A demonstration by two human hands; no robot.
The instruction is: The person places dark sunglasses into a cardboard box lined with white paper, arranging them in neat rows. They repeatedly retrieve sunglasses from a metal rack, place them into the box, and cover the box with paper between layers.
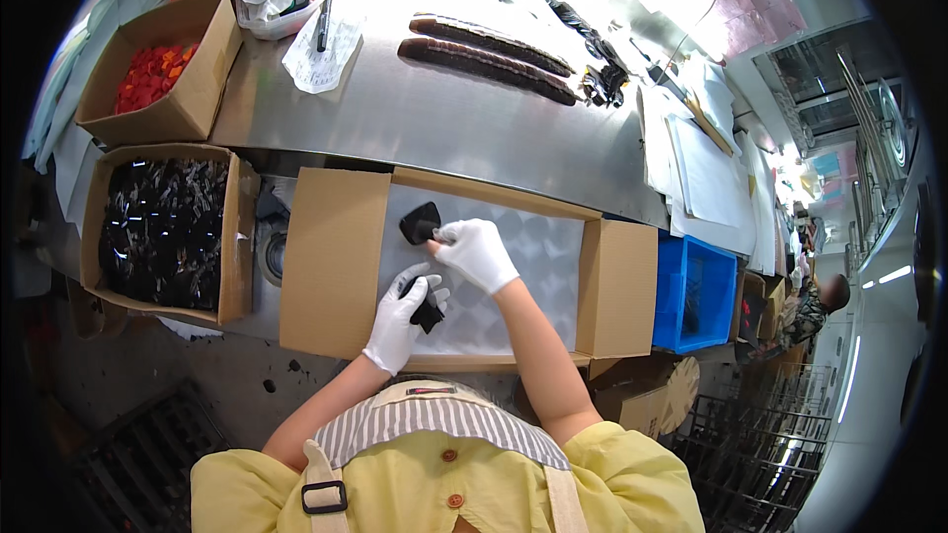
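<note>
An open cardboard box (337, 259) lies before me, lined with a pale grey sheet or tray (548, 266) marked with rows of rounded shapes. In my white-gloved left hand (396, 322), over the box's near left part, is a small clutch of black pieces (427, 313). My right hand (478, 255), also gloved but with a bare fingertip showing, pinches the edge of a flat, dark, glossy piece (421, 223) above the liner's far left corner. Whether that piece touches the liner I cannot tell.
To the left stand a carton of small black parts (163, 237) and one of red-orange pieces (155, 78). Two long dark stacks (489, 70) lie on the steel table (333, 126). At right are a blue bin (696, 296), papers (715, 170) and a person (807, 314).
</note>
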